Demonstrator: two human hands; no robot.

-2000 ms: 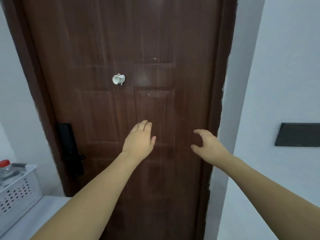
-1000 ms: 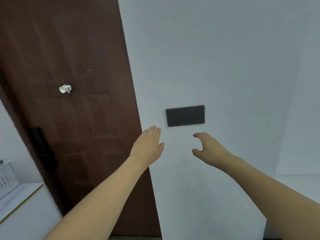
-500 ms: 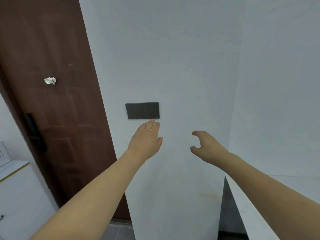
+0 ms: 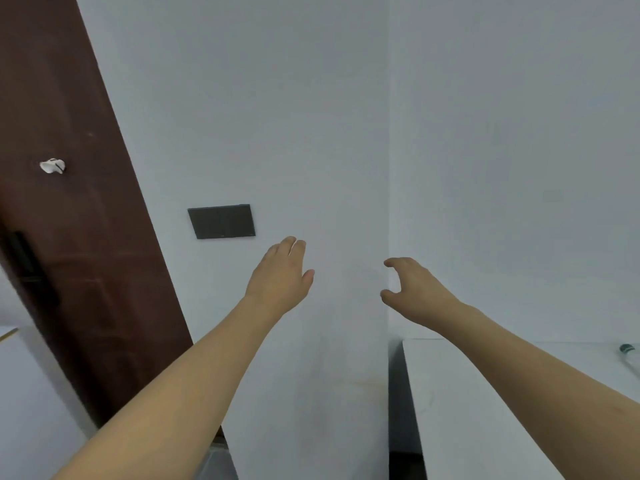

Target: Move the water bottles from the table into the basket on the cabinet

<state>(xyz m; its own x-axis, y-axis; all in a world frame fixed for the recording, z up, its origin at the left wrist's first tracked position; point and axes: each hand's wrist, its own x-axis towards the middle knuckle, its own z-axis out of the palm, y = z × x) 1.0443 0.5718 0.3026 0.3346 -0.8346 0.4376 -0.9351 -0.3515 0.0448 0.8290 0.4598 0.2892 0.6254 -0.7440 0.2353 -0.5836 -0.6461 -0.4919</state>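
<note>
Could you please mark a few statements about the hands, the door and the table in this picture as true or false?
1. Both hands are empty. True: the left hand and the right hand hold nothing.
2. The dark wall plate is mounted on the brown door. False: it sits on the white wall, to the right of the door.
3. A bottle shows at the far right edge, on the white table. True, only its capped end is in view.
4. The right hand is gripping the bottle. False: it hangs in the air, well short of it.
5. The basket is in view. False: it does not show.
</note>
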